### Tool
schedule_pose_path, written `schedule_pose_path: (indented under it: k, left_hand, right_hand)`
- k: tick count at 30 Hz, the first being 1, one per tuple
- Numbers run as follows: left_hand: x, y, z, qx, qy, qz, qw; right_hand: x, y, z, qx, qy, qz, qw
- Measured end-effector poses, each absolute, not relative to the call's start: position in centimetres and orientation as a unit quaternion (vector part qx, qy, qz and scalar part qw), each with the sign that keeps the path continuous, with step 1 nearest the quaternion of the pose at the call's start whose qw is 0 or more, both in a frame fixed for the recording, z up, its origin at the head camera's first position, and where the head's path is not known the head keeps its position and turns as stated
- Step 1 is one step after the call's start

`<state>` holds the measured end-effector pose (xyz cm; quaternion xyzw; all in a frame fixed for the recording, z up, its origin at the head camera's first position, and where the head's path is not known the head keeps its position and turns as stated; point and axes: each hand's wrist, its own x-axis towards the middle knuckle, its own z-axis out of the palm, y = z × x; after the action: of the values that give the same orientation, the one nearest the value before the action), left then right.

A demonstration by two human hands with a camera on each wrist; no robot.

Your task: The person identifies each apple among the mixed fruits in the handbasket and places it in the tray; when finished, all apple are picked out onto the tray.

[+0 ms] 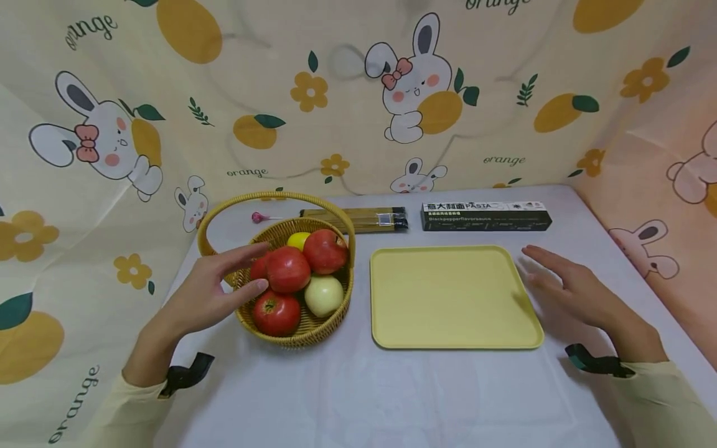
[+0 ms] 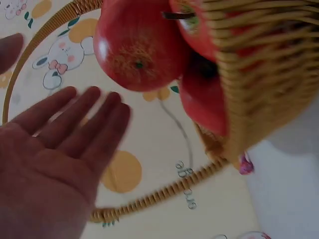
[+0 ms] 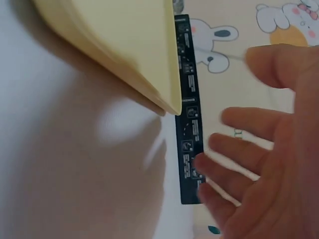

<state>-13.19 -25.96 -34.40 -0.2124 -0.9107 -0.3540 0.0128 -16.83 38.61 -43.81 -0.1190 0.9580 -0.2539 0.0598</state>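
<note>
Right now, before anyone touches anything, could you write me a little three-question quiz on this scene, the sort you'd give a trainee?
1. True or false: the red apples lie on the yellow tray.
2. Which English word in capitals names the food on the dark box behind the tray?
3. Which grip, the person's left or right, is nearer the basket?

Key:
1. False; they are in the basket.
2. PASTA.
3. The left grip.
</note>
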Motion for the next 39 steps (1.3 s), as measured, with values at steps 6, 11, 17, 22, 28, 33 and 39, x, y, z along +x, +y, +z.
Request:
schedule_pose_path:
  k: [6, 11, 17, 22, 28, 33, 39]
  left_hand:
    - [-15.6, -24.5, -34.0, -0.214, -0.926, -0.307, -0.047]
    - [-16.9, -23.3, -33.4, -0.218, -0.936, -0.265, -0.078]
    - [-17.8, -21.8, -33.1, -0.209, -0.949, -0.211, -0.102]
    - [-18.2, -20.7, -33.0, -0.209, -0.956, -0.177, -0.109]
    - [-18.2, -20.4, -33.0, -0.193, -0.961, -0.166, -0.108]
    - [-17.5, -21.2, -33.3, -0.194, -0.959, -0.191, -0.076]
    - [-16.6, -22.7, -33.9, -0.181, -0.953, -0.239, -0.049]
  right_hand:
    - [-18.0, 38.0, -44.8, -0.086, 0.953, -0.261, 0.125]
    - [-18.0, 37.7, -45.3, -0.068, 0.951, -0.263, 0.146]
    - [-18.0, 37.8, -45.9, -0.082, 0.953, -0.262, 0.131]
    - [-17.9, 38.2, -46.4, -0.096, 0.957, -0.248, 0.114]
    - [-18.1, 38.2, -46.5, -0.092, 0.957, -0.251, 0.117]
    - [-18.1, 38.2, -46.6, -0.096, 0.956, -0.252, 0.111]
    - [-17.9, 38.3, -46.7, -0.086, 0.954, -0.26, 0.12]
